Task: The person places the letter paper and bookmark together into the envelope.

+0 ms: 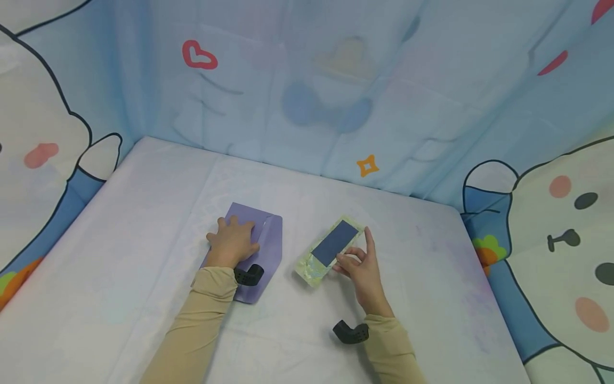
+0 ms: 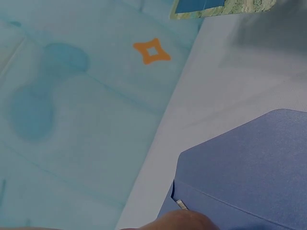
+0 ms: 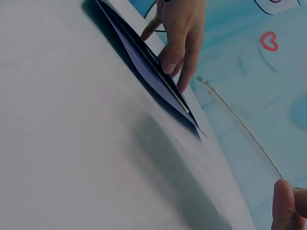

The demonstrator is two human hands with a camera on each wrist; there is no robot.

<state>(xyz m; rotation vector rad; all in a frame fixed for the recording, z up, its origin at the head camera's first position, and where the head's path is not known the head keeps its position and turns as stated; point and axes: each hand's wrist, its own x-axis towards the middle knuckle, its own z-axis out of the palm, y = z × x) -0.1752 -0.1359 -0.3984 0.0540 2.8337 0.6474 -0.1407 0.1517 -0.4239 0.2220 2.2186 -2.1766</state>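
A purple envelope (image 1: 272, 242) lies on the table with its flap unfolded toward the right. My left hand (image 1: 230, 242) rests on it with the fingers spread. In the right wrist view the envelope's mouth gapes, and a pale edge (image 3: 178, 99) shows inside; a small pale sliver (image 2: 181, 204) also peeks out beside a fingertip in the left wrist view. To the right, my right hand (image 1: 363, 274) pinches a yellow-green patterned card (image 1: 314, 271) with a dark blue rectangle on it. Tilted, the card is raised over the table, and its thin edge shows in the right wrist view.
A white cloth covers the table (image 1: 431, 298). Behind it hangs a light blue printed curtain (image 1: 268, 96), with cartoon figures at both sides. Each wrist carries a black camera mount, one on the left (image 1: 249, 275) and one on the right (image 1: 350, 333).
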